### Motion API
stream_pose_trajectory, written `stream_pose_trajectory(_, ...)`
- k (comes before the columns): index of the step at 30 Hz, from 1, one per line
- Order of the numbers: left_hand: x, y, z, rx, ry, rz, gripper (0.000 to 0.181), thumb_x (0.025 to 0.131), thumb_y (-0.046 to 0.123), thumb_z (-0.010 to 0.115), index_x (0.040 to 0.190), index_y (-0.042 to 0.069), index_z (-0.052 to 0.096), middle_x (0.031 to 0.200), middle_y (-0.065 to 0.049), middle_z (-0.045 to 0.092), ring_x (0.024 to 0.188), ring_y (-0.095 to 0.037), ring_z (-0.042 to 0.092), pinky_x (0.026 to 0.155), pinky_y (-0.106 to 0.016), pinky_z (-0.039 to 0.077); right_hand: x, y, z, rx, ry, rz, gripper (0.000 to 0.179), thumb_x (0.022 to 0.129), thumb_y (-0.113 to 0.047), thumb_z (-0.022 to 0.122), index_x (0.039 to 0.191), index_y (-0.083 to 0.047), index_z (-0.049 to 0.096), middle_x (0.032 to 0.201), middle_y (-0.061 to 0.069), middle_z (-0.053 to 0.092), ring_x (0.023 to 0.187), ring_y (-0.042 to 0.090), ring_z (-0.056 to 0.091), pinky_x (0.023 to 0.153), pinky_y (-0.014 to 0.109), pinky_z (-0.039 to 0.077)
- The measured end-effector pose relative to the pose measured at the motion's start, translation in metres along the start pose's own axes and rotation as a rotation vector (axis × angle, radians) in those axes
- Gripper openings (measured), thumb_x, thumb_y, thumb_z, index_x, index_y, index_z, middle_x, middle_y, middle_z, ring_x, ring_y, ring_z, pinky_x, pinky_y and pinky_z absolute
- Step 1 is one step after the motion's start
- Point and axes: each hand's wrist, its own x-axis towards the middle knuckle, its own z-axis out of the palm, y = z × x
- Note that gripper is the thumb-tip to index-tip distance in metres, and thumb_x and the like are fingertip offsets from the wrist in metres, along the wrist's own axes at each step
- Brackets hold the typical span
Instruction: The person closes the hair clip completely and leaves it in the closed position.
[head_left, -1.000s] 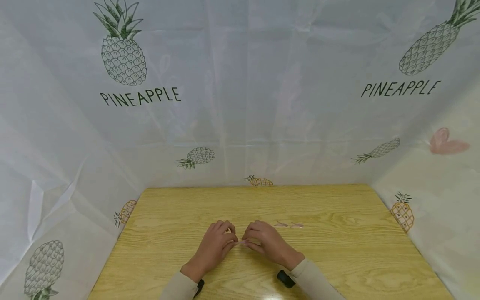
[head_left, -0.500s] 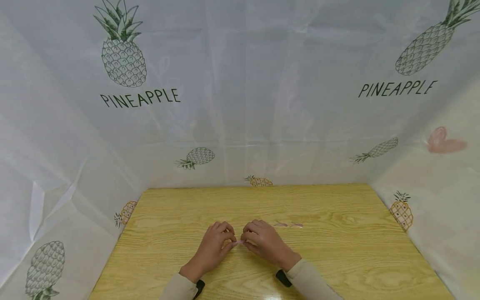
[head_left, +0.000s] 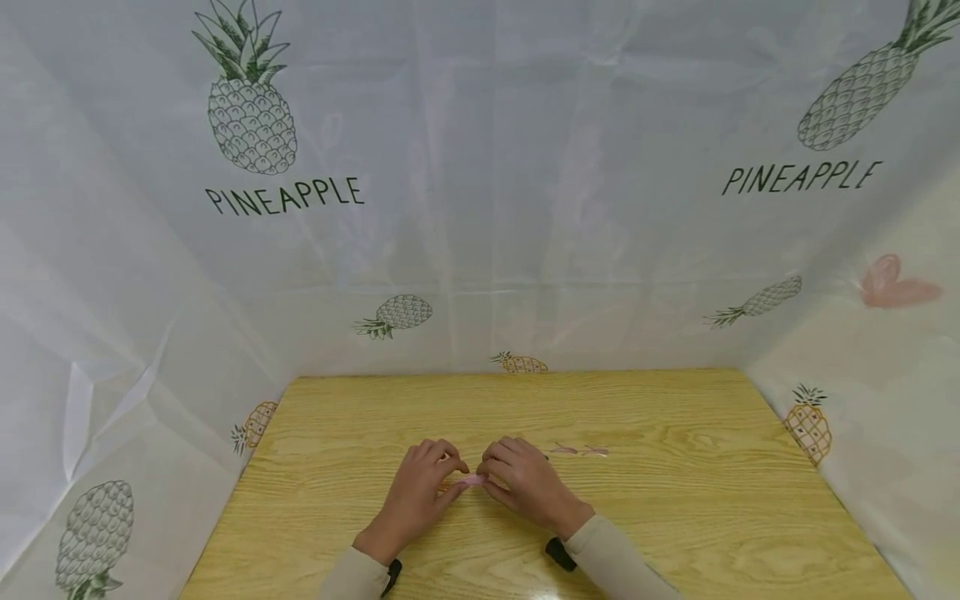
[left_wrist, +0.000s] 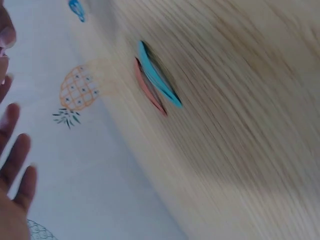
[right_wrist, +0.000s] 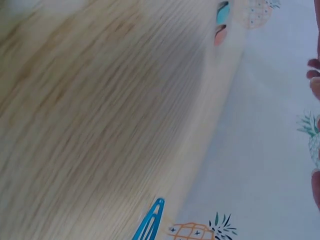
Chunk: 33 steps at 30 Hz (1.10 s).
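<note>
A small pink hair clip (head_left: 472, 480) spans the gap between the two hands in the head view, low over the table. The left hand (head_left: 412, 496) pinches its left end between thumb and index finger. Thumb and fingers of the right hand (head_left: 531, 485) grip the other end, covering part of it. Beyond the right hand lie two thin pinkish pieces (head_left: 579, 451) side by side. The left wrist view shows spread left-hand fingers (left_wrist: 16, 160) at its edge, plus a teal clip (left_wrist: 156, 77) and a coral clip (left_wrist: 146, 89) on the wood.
A blue snap hair clip (right_wrist: 146, 220) lies near the table edge in the right wrist view. The wooden table (head_left: 675, 517) meets a pineapple-print sheet (head_left: 480, 208) at the back and sides. A black wrist device (head_left: 560, 554) sits at the right sleeve.
Both hands have shifted slightly left with the pink hair clip. More of the clip shows between them, and the gap between left thumb and index finger has widened.
</note>
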Motion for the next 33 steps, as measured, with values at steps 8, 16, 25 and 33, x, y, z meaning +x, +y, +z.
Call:
stream_pose_trajectory(8, -0.001, -0.012, -0.004, 0.156, 0.076, 0.13, 0.024, 0.076, 0.021, 0.097, 0.088, 0.021, 0.076, 0.107, 0.005, 0.062, 0.101, -0.018, 0.061, 0.091, -0.043, 0.054, 0.006, -0.002, 0.013, 0.01, 0.016, 0.06, 0.021, 0.085, -0.023, 0.092, 0.092, -0.018, 0.074, 0.096, -0.006, 0.066, 0.085, 0.01, 0.06, 0.079, 0.028, 0.055)
stream_pose_trajectory(16, -0.004, -0.03, -0.01, 0.228, 0.021, 0.127, 0.017, 0.082, 0.023, 0.092, 0.091, 0.022, 0.078, 0.107, 0.004, 0.062, 0.102, -0.019, 0.06, 0.092, -0.042, 0.053, 0.02, -0.011, 0.023, 0.015, -0.027, 0.144, 0.019, 0.085, -0.021, 0.092, 0.091, -0.019, 0.074, 0.096, -0.006, 0.067, 0.087, 0.011, 0.063, 0.082, 0.03, 0.056)
stream_pose_trajectory(25, -0.008, -0.054, -0.009, 0.24, -0.019, 0.141, 0.013, 0.086, 0.027, 0.089, 0.091, 0.023, 0.078, 0.107, 0.005, 0.063, 0.1, -0.018, 0.061, 0.093, -0.042, 0.054, 0.033, -0.016, 0.041, 0.047, -0.146, 0.239, 0.015, 0.088, -0.022, 0.09, 0.094, -0.018, 0.076, 0.097, -0.006, 0.067, 0.089, 0.011, 0.062, 0.085, 0.031, 0.056)
stream_pose_trajectory(33, -0.007, -0.069, -0.008, 0.076, -0.113, 0.031, 0.01, 0.087, 0.021, 0.088, 0.092, 0.021, 0.079, 0.107, 0.005, 0.063, 0.099, -0.016, 0.058, 0.091, -0.044, 0.052, 0.04, -0.015, 0.053, 0.101, -0.252, 0.329, 0.012, 0.092, -0.023, 0.086, 0.097, -0.016, 0.078, 0.099, -0.005, 0.069, 0.093, 0.012, 0.065, 0.087, 0.029, 0.057)
